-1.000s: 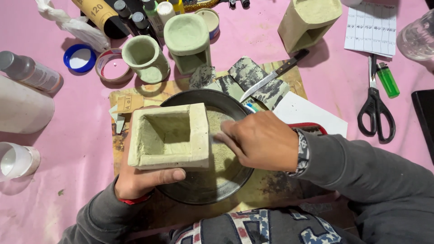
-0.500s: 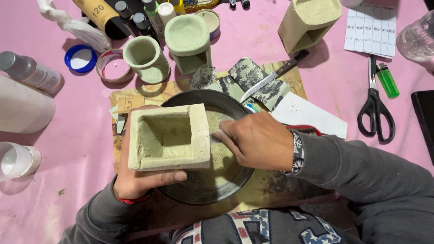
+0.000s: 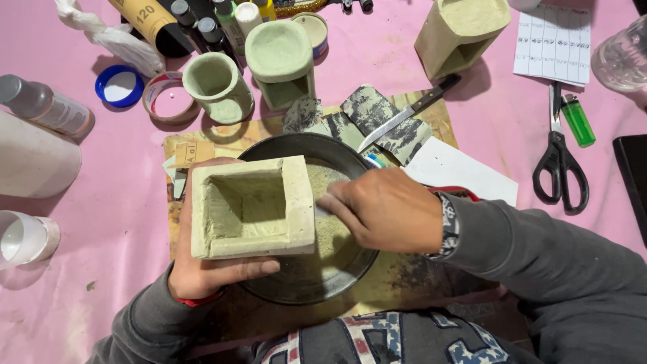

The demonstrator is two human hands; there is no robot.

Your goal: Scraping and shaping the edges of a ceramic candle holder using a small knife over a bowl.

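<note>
- Head view: your left hand (image 3: 202, 269) is clamped around the square concrete pot (image 3: 253, 205), thumb across its near lower edge, fingers under its left side, holding it open side up at centre-left of the frame.
- The pot hangs over the left part of the dark round pan (image 3: 317, 276), which sits on a wooden board (image 3: 418, 283) in the middle of the frame; pale dust lies in the pan.
- Your right hand (image 3: 387, 212) is curled, fingers bunched and pressed against the pot's right wall, just above the pan; whether something is pinched in those fingers, you cannot tell from here.
- Above the pan, sandpaper scraps (image 3: 377, 118) lie on the board with a knife (image 3: 408, 113) across them, blade pointing lower left.
- Upper centre: a round concrete cup (image 3: 216, 84) and a round-topped concrete holder (image 3: 280, 61) stand side by side; a taller square concrete piece (image 3: 458, 34) stands further right.
- Right of the frame: black scissors (image 3: 558, 165) with a green lighter (image 3: 578, 120) just beside them, on the pink tablecloth (image 3: 101, 222).
- Upper left: a blue lid (image 3: 118, 86) next to a tape roll (image 3: 167, 98).
- Left edge: a white jug (image 3: 30, 162) lies on its side.
</note>
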